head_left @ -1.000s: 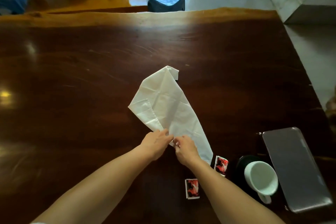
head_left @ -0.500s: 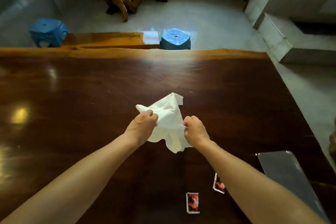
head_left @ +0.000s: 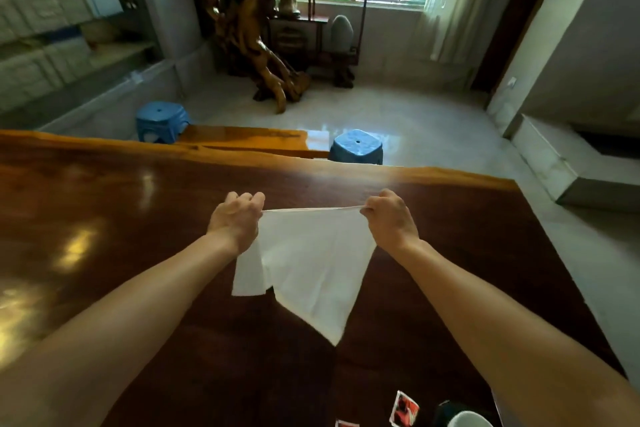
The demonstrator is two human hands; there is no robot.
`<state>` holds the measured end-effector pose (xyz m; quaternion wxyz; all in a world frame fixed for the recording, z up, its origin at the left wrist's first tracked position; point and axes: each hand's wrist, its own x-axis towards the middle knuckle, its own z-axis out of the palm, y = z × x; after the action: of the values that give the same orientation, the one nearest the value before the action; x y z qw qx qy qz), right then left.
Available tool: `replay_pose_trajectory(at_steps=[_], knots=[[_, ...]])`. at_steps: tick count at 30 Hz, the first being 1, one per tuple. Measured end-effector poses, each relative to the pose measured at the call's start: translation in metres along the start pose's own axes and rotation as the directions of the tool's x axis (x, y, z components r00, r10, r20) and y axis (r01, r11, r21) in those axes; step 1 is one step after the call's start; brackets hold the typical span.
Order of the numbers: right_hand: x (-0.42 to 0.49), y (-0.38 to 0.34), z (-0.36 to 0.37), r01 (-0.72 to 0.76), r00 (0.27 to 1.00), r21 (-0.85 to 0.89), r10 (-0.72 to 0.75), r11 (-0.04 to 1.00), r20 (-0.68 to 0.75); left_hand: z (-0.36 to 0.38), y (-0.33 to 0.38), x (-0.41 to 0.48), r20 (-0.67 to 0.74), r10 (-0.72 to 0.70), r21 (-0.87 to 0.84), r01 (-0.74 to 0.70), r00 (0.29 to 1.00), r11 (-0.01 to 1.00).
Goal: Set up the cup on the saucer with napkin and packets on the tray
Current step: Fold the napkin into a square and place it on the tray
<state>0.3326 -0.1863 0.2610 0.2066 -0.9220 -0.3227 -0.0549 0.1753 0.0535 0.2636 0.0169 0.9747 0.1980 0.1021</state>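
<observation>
A white napkin [head_left: 311, 267] hangs in the air above the dark wooden table [head_left: 104, 204], its top edge pulled taut. My left hand [head_left: 235, 218] pinches its left corner and my right hand [head_left: 391, 218] pinches its right corner. The cloth droops to a point below. At the bottom edge lies a red and white packet [head_left: 404, 409], with the corner of a second packet [head_left: 346, 423] left of it. The white cup's rim [head_left: 469, 420] shows on a dark saucer [head_left: 441, 412] at the bottom right. The tray is hidden.
Two blue stools [head_left: 161, 121] [head_left: 356, 147] stand beyond the table's far edge beside an orange wooden bench [head_left: 249, 139]. A carved root sculpture [head_left: 256, 31] and a window lie farther back. A grey step [head_left: 568, 170] is on the right.
Both hands lifted the napkin off the table, moved apart and stretched its top edge. The camera tilted up, so the cup, packets and tray slid to the bottom edge or out of view.
</observation>
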Motion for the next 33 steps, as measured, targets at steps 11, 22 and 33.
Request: replay_pose_trajectory(at_steps=[11, 22, 33], knots=[[-0.003, 0.017, -0.022, -0.18, 0.984, -0.013, 0.18, 0.984, 0.012, -0.005, -0.035, 0.006, -0.011, -0.199, -0.047, 0.198, 0.98, 0.979], [0.063, 0.013, -0.094, -0.103, 0.932, 0.052, 0.115, 0.993, -0.343, -0.104, -0.054, 0.087, -0.477, -0.22, -0.239, 0.115, 0.851, 0.964], [-0.026, 0.055, -0.008, -0.013, 0.996, -0.123, 0.002, 0.992, -0.084, -0.021, -0.078, -0.022, -0.357, -0.084, -0.243, -0.006, 0.93, 0.97]])
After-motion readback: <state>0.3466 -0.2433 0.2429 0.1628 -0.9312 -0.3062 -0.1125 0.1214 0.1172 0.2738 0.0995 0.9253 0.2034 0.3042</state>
